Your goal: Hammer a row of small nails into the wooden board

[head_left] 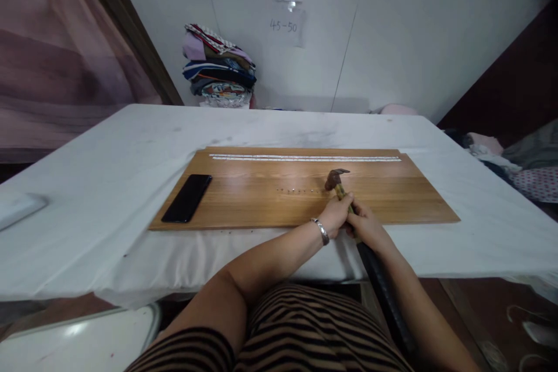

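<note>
A claw hammer [336, 179] with a rusty head rests head-down on the wooden board [261, 200], just right of a short row of small nails [296, 190]. My left hand [336, 214], with a metal bracelet on the wrist, is closed around the hammer's wooden shaft close to the head. My right hand [366, 224] is wrapped round the shaft just behind it, and the long black grip runs back toward my lap. A white measuring strip [305, 157] lies along the board's far edge.
A black phone [188, 197] lies on the board's left end. The board sits on a table with a white cloth [108, 186]. Folded fabrics [219, 67] are stacked against the back wall. More cloth lies at the right, and a white chair seat [74, 337] at lower left.
</note>
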`<state>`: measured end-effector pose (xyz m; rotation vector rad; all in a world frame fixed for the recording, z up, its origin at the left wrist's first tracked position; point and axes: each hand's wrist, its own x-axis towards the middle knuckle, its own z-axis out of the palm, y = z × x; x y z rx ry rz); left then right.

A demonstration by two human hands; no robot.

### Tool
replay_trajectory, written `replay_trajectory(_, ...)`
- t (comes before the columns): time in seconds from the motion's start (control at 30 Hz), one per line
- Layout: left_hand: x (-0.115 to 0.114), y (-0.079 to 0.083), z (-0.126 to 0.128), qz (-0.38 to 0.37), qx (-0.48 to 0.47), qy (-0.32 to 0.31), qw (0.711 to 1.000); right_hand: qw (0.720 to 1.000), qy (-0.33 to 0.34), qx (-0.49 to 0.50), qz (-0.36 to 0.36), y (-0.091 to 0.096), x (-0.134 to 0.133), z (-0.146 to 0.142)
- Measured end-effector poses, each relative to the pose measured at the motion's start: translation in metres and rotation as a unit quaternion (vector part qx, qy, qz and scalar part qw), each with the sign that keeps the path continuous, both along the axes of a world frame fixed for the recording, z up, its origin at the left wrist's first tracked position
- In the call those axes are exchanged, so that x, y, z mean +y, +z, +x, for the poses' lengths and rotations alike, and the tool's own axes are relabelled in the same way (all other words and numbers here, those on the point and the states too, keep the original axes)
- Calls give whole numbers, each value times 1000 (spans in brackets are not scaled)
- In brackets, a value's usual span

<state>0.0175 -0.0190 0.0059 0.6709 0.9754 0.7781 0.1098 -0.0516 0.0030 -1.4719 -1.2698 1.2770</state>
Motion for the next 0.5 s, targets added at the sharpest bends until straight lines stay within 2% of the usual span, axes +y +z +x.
replay_trajectory(0.1,0,-1,0,8,16,-21,1000,1000,8,8,-1,-1,0,0)
replay_trajectory(0.5,0,-3,-1,17,14,-27,999,1000,-4,16,3,1,-2,-2)
